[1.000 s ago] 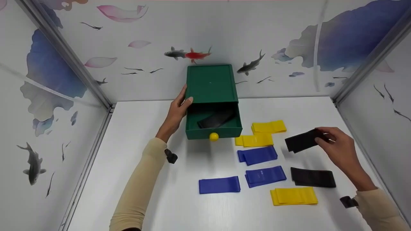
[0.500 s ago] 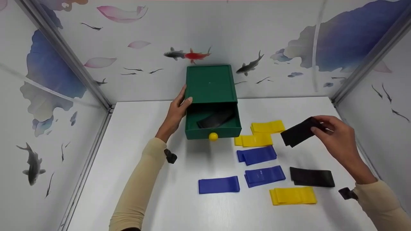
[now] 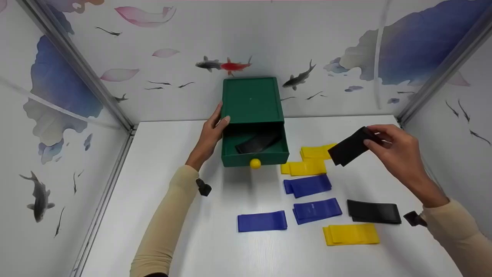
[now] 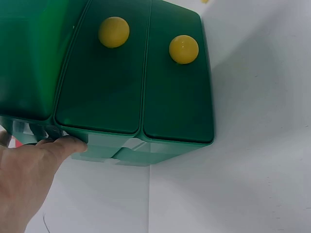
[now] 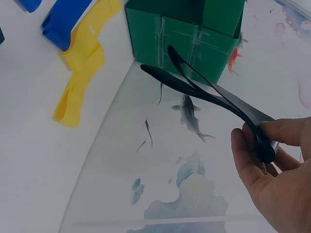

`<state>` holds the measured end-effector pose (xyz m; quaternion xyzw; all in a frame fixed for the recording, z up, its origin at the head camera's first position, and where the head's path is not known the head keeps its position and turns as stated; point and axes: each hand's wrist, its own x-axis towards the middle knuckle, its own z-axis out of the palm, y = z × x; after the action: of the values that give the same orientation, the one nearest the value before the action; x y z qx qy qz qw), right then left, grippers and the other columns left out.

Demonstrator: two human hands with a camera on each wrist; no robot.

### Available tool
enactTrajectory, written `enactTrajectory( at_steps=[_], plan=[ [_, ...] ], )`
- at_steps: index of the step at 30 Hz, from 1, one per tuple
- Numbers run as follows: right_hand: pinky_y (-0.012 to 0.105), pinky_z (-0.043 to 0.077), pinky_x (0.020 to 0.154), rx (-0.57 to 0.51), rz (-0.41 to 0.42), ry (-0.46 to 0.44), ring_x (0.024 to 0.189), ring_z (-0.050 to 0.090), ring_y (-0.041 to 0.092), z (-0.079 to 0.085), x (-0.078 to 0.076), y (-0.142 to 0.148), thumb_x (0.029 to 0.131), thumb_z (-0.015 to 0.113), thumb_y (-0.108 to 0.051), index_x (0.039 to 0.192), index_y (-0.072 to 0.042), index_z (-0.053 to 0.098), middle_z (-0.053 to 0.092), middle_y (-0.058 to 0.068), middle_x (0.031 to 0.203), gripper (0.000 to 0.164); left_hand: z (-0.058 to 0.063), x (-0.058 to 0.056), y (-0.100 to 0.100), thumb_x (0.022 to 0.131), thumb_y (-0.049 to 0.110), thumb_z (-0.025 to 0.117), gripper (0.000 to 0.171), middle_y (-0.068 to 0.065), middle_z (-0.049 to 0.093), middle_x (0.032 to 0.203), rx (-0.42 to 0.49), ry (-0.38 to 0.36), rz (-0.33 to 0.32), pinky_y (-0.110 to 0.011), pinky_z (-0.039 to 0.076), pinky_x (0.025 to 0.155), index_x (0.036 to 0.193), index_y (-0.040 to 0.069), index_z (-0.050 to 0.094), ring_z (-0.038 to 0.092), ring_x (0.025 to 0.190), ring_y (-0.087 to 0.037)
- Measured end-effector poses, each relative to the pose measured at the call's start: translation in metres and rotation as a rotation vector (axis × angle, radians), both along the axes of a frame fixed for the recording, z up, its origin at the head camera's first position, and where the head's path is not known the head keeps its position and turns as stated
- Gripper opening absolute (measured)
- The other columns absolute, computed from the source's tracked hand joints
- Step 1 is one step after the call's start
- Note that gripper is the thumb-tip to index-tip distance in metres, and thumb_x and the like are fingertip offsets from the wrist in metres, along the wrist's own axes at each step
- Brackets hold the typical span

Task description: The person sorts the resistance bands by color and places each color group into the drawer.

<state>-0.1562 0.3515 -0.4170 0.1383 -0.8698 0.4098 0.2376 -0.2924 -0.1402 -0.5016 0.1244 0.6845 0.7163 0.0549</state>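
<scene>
Fingers, right: the right hand (image 3: 398,154) pinches one end of a folded black band (image 3: 349,151) between thumb and fingers (image 5: 252,155); the band hangs in the air, tilted, above the far right of the desk (image 3: 173,215), just right of the yellow bands (image 3: 313,159).
Fingers, left: the left hand (image 3: 210,136) lies against the left wall of the green drawer box (image 3: 251,100), thumb on its top edge, fingers straight and gripping nothing.
Drawer: the top drawer (image 3: 255,148) is pulled out toward the near side, its yellow knob (image 3: 255,164) in front; another black band (image 3: 258,143) lies inside.
Doing it well: judging from the lie of things, the held band's loose loops splay apart, so it would go in best carried low over the drawer's right wall and laid flat beside the band already there, while the left hand braces the box.
Hand pose: right wrist raised, palm turned left, forearm coming from the near right; left arm stretched far, palm facing the box.
Also on the desk: three blue bands (image 3: 307,185), a black band (image 3: 373,212) and a yellow band (image 3: 351,234) nearer.
</scene>
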Motion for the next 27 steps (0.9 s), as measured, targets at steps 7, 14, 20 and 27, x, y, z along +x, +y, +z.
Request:
enactTrajectory(
  at_steps=[7, 14, 20, 27],
  plan=[
    [0.005, 0.051, 0.089, 0.005, 0.018, -0.001, 0.104, 0.067, -0.008, 0.016, -0.006, -0.018, 0.091, 0.081, 0.014, 0.128, 0.005, 0.077, 0.073, 0.017, 0.12, 0.038, -0.001, -0.001, 0.0, 0.112, 0.05, 0.061, 0.073, 0.005, 0.02, 0.183, -0.025, 0.007, -0.004, -0.053, 0.036, 0.129, 0.175, 0.044, 0.024, 0.029, 0.165, -0.023],
    [0.007, 0.053, 0.089, -0.001, 0.05, 0.012, 0.102, 0.069, -0.005, 0.023, -0.017, -0.038, 0.093, 0.081, 0.012, 0.126, 0.005, 0.077, 0.075, 0.017, 0.12, 0.034, 0.0, -0.001, -0.002, 0.112, 0.051, 0.061, 0.071, 0.004, 0.02, 0.183, -0.051, 0.005, 0.001, -0.058, 0.035, 0.128, 0.174, 0.046, 0.028, 0.028, 0.166, -0.025],
    [0.007, 0.053, 0.089, -0.023, 0.073, 0.008, 0.102, 0.07, -0.002, 0.031, -0.025, -0.054, 0.094, 0.082, 0.008, 0.128, 0.003, 0.077, 0.076, 0.019, 0.121, 0.034, 0.004, -0.001, -0.004, 0.111, 0.051, 0.063, 0.074, 0.004, 0.019, 0.184, -0.054, 0.01, -0.011, -0.061, 0.034, 0.128, 0.175, 0.041, 0.028, 0.026, 0.167, -0.026],
    [0.011, 0.055, 0.091, -0.083, 0.118, -0.008, 0.103, 0.072, 0.003, 0.043, -0.034, -0.073, 0.096, 0.081, 0.007, 0.129, 0.003, 0.077, 0.076, 0.017, 0.122, 0.033, 0.013, -0.003, -0.007, 0.109, 0.048, 0.063, 0.09, 0.001, 0.007, 0.186, -0.104, -0.013, -0.035, -0.065, 0.026, 0.13, 0.179, 0.029, 0.009, 0.016, 0.17, -0.028]
  ],
)
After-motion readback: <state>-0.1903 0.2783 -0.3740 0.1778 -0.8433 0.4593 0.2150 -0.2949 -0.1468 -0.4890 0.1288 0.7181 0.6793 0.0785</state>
